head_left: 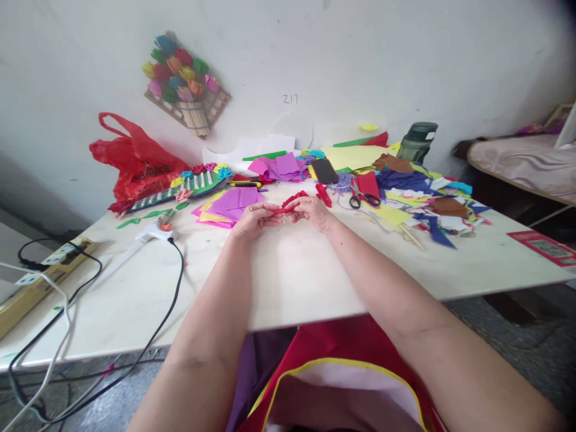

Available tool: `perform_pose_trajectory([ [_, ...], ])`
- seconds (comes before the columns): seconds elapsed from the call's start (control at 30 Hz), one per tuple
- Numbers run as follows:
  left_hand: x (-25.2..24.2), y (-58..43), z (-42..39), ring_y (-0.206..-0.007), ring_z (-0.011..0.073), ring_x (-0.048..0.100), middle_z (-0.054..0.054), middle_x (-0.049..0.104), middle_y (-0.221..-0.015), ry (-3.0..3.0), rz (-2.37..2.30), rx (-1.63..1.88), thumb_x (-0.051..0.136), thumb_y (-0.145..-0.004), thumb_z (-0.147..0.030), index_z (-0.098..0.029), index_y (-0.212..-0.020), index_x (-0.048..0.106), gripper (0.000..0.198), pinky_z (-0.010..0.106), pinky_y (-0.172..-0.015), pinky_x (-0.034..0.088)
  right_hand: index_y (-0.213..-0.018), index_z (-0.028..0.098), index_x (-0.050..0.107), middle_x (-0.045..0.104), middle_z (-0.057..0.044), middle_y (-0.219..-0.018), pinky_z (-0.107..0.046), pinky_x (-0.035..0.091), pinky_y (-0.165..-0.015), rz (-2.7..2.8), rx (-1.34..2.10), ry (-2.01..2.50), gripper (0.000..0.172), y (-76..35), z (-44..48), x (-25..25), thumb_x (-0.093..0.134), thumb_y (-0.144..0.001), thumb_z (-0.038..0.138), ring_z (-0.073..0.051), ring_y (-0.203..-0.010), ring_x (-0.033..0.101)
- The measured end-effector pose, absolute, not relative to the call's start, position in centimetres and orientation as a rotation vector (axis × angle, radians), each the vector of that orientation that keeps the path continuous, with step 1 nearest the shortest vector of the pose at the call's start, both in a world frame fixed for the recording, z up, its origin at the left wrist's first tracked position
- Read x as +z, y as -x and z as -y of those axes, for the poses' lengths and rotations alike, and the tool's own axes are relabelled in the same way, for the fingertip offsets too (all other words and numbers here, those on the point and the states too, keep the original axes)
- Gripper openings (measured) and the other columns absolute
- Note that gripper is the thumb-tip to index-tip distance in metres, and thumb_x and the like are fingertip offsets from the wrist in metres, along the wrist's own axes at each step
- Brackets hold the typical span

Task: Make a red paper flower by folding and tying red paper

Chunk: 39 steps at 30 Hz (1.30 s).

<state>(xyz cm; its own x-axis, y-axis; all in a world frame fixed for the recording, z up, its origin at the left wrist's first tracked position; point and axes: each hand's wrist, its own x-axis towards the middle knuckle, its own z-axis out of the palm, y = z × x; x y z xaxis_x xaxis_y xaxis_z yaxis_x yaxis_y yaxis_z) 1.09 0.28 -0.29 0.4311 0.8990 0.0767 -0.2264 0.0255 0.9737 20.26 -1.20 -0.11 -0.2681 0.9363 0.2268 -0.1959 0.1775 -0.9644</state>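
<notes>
Over the middle of the table (297,276), both hands pinch one narrow strip of red crepe paper (282,210). My left hand (255,219) is closed on its left end. My right hand (310,211) grips the other end, where part of the paper bunches up behind the fingers. Another small red paper piece (323,195) lies just beyond my right hand. Left of my left hand sits a stack of purple, pink and yellow paper sheets (236,206). Scissors (362,196) with black handles rest to the right of my hands.
A white glue gun (155,233) with a black cord lies at left, near a power strip (49,270). Behind stand a red plastic bag (135,159) and a green board with paper flowers (180,191). Coloured scraps (443,207) and a dark green bottle (416,144) occupy the right.
</notes>
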Motion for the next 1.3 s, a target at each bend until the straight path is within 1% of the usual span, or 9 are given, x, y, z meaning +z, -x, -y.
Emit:
perform_pose_trajectory([
  [0.1, -0.3, -1.1, -0.3, -0.063, 0.0189, 0.067, 0.009, 0.070, -0.073, -1.249, -0.695, 0.978, 0.059, -0.063, -0.009, -0.009, -0.088, 0.062, 0.025, 0.028, -0.062, 0.054, -0.072, 0.009, 0.066, 0.068, -0.007, -0.065, -0.025, 0.049, -0.049, 1.373, 1.335, 0.763, 0.021, -20.2, 1.2, 0.0, 0.059, -0.067, 0.029, -0.012, -0.048, 0.058],
  [0.23, -0.4, -1.1, -0.4, -0.063, 0.0193, 0.067, 0.010, 0.069, -0.074, -1.261, -0.716, 0.948, 0.059, -0.063, -0.008, -0.009, -0.090, 0.061, 0.027, 0.029, -0.063, 0.054, -0.066, 0.011, 0.063, 0.064, -0.004, -0.057, -0.021, 0.047, -0.044, 1.382, 1.222, 0.876, 0.025, -19.8, 1.2, -0.1, 0.069, -0.063, 0.034, -0.009, -0.042, 0.054],
  [0.5, -0.4, -1.1, -0.3, -0.062, 0.0188, 0.066, 0.010, 0.069, -0.073, -1.275, -0.741, 0.891, 0.053, -0.062, -0.004, -0.008, -0.092, 0.059, 0.031, 0.029, -0.061, 0.054, -0.073, 0.012, 0.061, 0.060, 0.002, -0.050, -0.020, 0.047, -0.041, 1.358, 1.135, 0.940, 0.019, -19.5, 1.0, -0.3, 0.072, -0.061, 0.022, -0.008, -0.039, 0.053],
  [0.73, -0.2, -1.0, -0.3, -0.053, 0.0163, 0.064, 0.009, 0.068, -0.067, -1.329, -0.774, 0.848, 0.050, -0.061, -0.006, -0.008, -0.099, 0.056, 0.038, 0.025, -0.052, 0.050, -0.069, 0.012, 0.063, 0.059, 0.003, -0.048, -0.019, 0.046, -0.040, 1.386, 1.131, 0.961, 0.010, -19.4, 1.3, 0.0, 0.069, -0.063, 0.014, -0.007, -0.036, 0.052],
  [0.83, -0.1, -1.1, -0.3, -0.050, 0.0168, 0.062, 0.007, 0.067, -0.063, -1.365, -0.776, 0.790, 0.051, -0.066, -0.014, -0.009, -0.100, 0.054, 0.035, 0.025, -0.048, 0.049, -0.069, 0.011, 0.064, 0.058, 0.003, -0.047, -0.018, 0.045, -0.040, 1.408, 1.129, 0.976, 0.007, -19.3, 1.6, 0.2, 0.068, -0.063, 0.012, -0.006, -0.035, 0.051],
  [0.93, 0.0, -1.5, 0.1, -0.047, 0.0159, 0.061, 0.007, 0.065, -0.060, -1.437, -0.848, 0.755, 0.053, -0.074, -0.032, -0.010, -0.090, 0.055, 0.027, 0.025, -0.046, 0.047, -0.070, 0.011, 0.064, 0.058, 0.004, -0.047, -0.018, 0.045, -0.039, 1.438, 1.135, 0.974, 0.006, -19.0, 1.7, 0.2, 0.066, -0.065, 0.010, -0.006, -0.035, 0.050],
  [1.03, 0.2, -2.0, 0.6, -0.042, 0.0121, 0.056, 0.005, 0.063, -0.055, -1.561, -0.957, 0.748, 0.058, -0.072, -0.047, -0.013, -0.076, 0.053, 0.035, 0.021, -0.041, 0.042, -0.071, 0.011, 0.064, 0.057, 0.004, -0.047, -0.018, 0.044, -0.039, 1.477, 1.152, 0.978, 0.005, -18.8, 1.7, 0.1, 0.064, -0.067, 0.008, -0.006, -0.036, 0.050],
  [1.17, 0.2, -2.1, 0.8, -0.033, 0.0061, 0.045, -0.001, 0.054, -0.043, -1.653, -1.036, 0.754, 0.061, -0.068, -0.052, -0.015, -0.068, 0.050, 0.039, 0.016, -0.034, 0.030, -0.075, 0.011, 0.061, 0.060, 0.002, -0.050, -0.018, 0.044, -0.040, 1.474, 1.216, 0.993, 0.002, -18.7, 2.0, 0.3, 0.061, -0.073, 0.012, -0.007, -0.036, 0.051],
  [1.3, -0.1, -1.9, 0.5, -0.030, 0.0046, 0.039, -0.004, 0.049, -0.039, -1.666, -1.067, 0.779, 0.060, -0.069, -0.052, -0.015, -0.066, 0.049, 0.039, 0.016, -0.031, 0.022, -0.083, 0.011, 0.059, 0.065, -0.004, -0.057, -0.020, 0.045, -0.039, 1.409, 1.323, 0.982, 0.023, -19.2, 2.1, 0.6, 0.047, -0.086, 0.031, -0.009, -0.038, 0.054],
])
